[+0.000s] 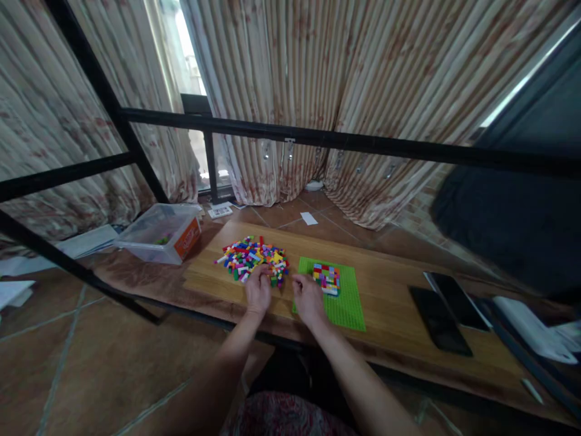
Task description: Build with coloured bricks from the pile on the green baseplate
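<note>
Now, left hand point(258, 290): narrow, contents unclear.
Right hand point(308, 298): narrow, can't tell either.
Multicoloured plastic brick heap point(249, 257), eleven o'clock: careless sweep could scatter it.

Dim overall; daylight glare from window point(187, 45) between curtains point(281, 72); edges stretched, blurry; fine detail soft.

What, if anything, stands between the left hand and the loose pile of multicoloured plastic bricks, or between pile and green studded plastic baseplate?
Nothing visible blocks the left hand from the pile. Between pile and baseplate, the right hand partly intrudes, at the baseplate's left edge.
</note>
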Available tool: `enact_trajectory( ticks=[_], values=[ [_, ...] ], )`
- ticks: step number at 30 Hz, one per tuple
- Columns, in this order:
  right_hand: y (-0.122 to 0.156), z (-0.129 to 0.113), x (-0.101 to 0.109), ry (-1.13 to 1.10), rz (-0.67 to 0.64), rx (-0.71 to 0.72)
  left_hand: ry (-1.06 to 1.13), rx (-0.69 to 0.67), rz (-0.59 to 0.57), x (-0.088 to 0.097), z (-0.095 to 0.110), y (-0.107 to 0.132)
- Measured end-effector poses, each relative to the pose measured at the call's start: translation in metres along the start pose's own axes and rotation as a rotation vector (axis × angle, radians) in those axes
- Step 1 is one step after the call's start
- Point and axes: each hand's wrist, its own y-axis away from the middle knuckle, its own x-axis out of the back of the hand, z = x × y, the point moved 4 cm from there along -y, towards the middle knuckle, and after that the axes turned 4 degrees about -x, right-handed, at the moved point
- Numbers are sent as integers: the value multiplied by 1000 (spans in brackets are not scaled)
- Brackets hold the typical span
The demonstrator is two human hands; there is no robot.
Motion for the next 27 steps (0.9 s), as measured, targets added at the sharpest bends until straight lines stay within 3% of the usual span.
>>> enact_trajectory(
  ticks=[7, 12, 16, 21, 24, 27],
  values=[
    [-41, -8, -28, 201, -83, 2, -51, -29, -68, -3, 1, 1],
    [-37, -9, -32, 146, -60, -7, -87, -53, -90, -5, 1, 1],
    [-5, 1, -12, -146, 16, 5, -80, -59, -117, -6, 0, 1],
    [35, 47, 29, -303, 127, -149, -90, -69, -140, -8, 1, 2],
    [33, 74, 52, -234, 199, -236, -102, -70, -164, -10, 1, 2],
    [13, 85, 62, -184, 213, -253, -99, -61, -178, -11, 2, 1]
  ],
)
